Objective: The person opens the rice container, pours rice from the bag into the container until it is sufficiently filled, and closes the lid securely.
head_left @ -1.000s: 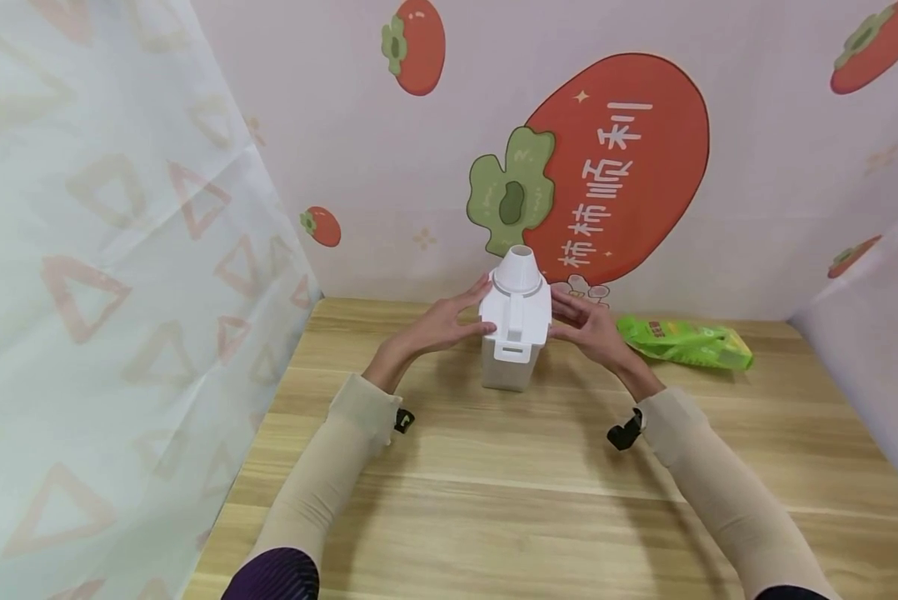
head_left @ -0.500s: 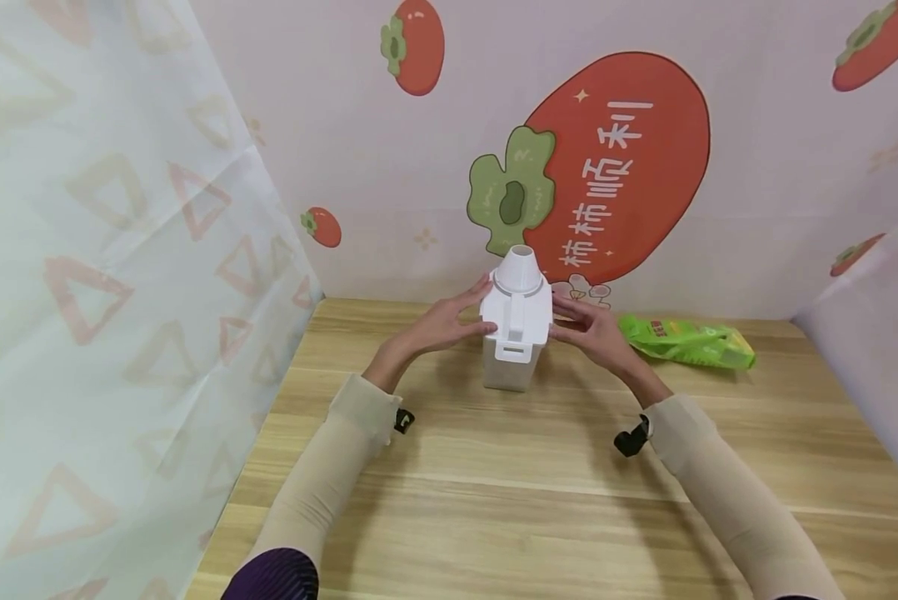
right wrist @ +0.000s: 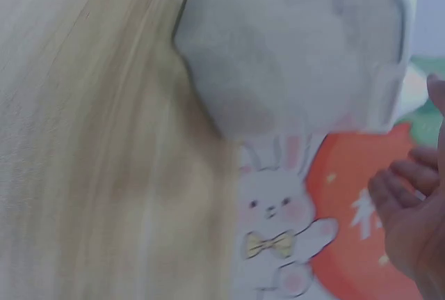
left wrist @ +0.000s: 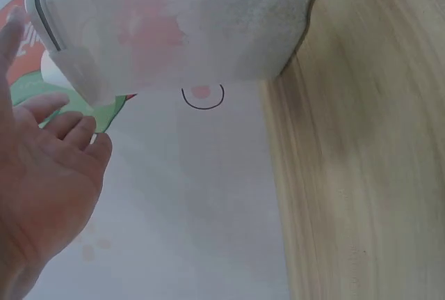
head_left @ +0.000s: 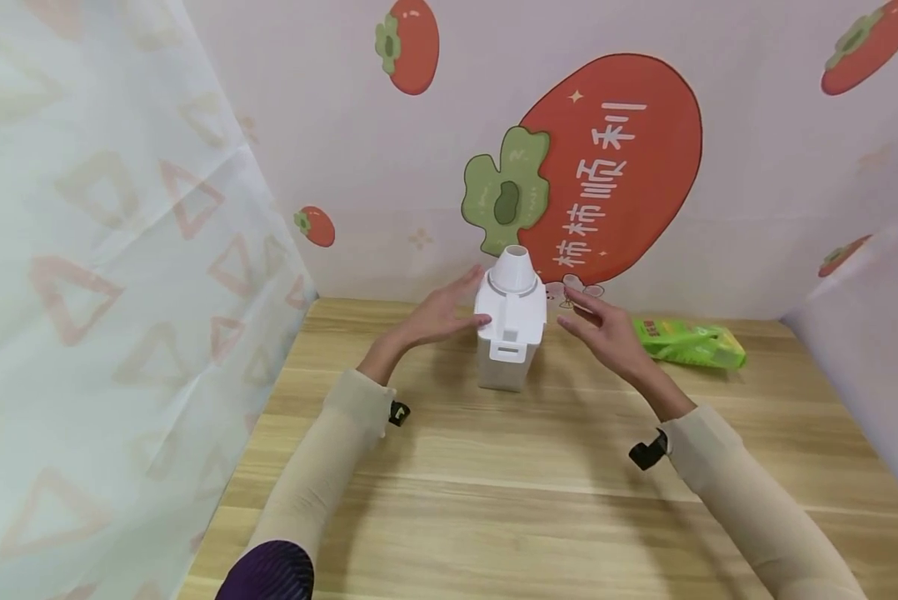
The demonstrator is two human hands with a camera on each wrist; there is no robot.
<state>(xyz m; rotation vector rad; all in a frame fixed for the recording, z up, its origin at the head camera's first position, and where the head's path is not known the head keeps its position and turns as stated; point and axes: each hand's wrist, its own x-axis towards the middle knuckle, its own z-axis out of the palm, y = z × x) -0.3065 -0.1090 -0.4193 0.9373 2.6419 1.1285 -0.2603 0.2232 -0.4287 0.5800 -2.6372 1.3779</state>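
Note:
A translucent plastic storage container (head_left: 503, 367) stands upright on the wooden table. Its white lid (head_left: 511, 312) carries a cone-shaped white cap (head_left: 513, 271) with a round opening on top. My left hand (head_left: 437, 315) is at the left of the lid, fingers loosely spread, thumb at the lid's edge; whether it touches cannot be told. To the right, my right hand (head_left: 606, 332) is apart from the container, its fingers relaxed and holding nothing. In the left wrist view, the left hand (left wrist: 52, 175) shows loosely bent fingers beside the container (left wrist: 195, 28).
A bright green plastic packet (head_left: 689, 343) lies on the table behind and to the right of my right hand. The printed cloth wall (head_left: 389, 167) rises right behind the container. Another cloth wall (head_left: 119, 333) borders the table's left edge.
My right hand has let go of the container's side and moved off to the right. My left hand has loosened and shifted slightly away. The container has stayed put.

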